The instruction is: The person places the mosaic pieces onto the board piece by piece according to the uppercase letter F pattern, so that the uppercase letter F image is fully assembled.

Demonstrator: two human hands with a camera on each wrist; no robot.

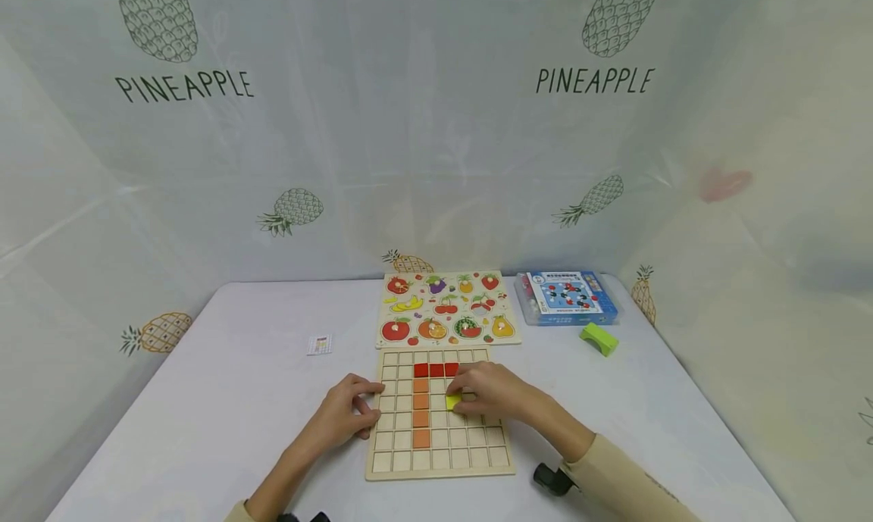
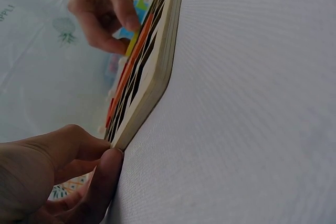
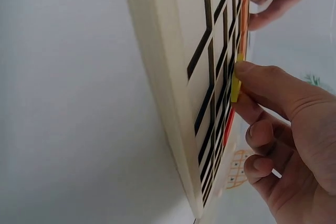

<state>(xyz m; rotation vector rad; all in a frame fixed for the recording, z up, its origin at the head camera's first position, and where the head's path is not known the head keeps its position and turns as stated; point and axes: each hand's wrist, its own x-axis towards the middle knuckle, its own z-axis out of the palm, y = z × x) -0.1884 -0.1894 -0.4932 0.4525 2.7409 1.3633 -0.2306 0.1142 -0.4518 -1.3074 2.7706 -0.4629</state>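
A wooden grid board (image 1: pixel 468 457) lies flat on the table. Three red tiles (image 1: pixel 436 370) form a row near its far side, and several orange tiles (image 1: pixel 421 419) run down a column below the leftmost one. Between thumb and index finger my right hand (image 1: pixel 492 390) pinches a yellow tile (image 3: pixel 237 85) over a square right of the orange column; whether it sits fully in the square I cannot tell. At the board's left edge, my left hand (image 1: pixel 344 410) holds the rim with thumb and index fingertips, as the left wrist view shows.
Behind the grid board lies a fruit puzzle board (image 1: pixel 446 310). A boxed kit (image 1: pixel 567 298) stands at the back right, with a green arch block (image 1: pixel 599 339) in front of it. A small printed card (image 1: pixel 320 345) lies to the left.
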